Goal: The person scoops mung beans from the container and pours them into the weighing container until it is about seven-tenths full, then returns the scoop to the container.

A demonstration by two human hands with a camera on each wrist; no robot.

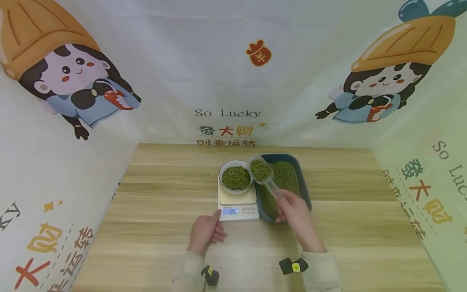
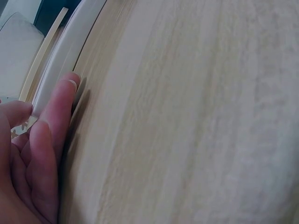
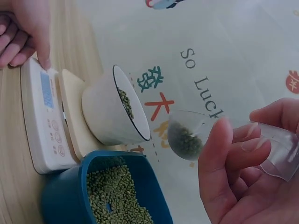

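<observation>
My right hand point(image 1: 293, 209) grips the handle of a clear plastic scoop point(image 1: 271, 186) heaped with green mung beans point(image 1: 260, 170). The scoop's tip is at the right rim of a white, dark-rimmed bowl point(image 3: 110, 112), which holds more beans point(image 1: 236, 178). That bowl stands on a white kitchen scale point(image 1: 238, 215) with a lit display point(image 1: 230, 211) that seems to read 189.6. At the scale's front left corner, my left hand point(image 1: 206, 233) holds the edge, thumb point(image 2: 16, 113) on top and fingers point(image 2: 58, 100) along its side.
A dark blue tub point(image 1: 304, 182) of mung beans stands against the scale's right side, under my right hand. The wooden tabletop point(image 1: 164, 194) runs back to a printed cloth point(image 1: 233, 81), which also hangs at both sides.
</observation>
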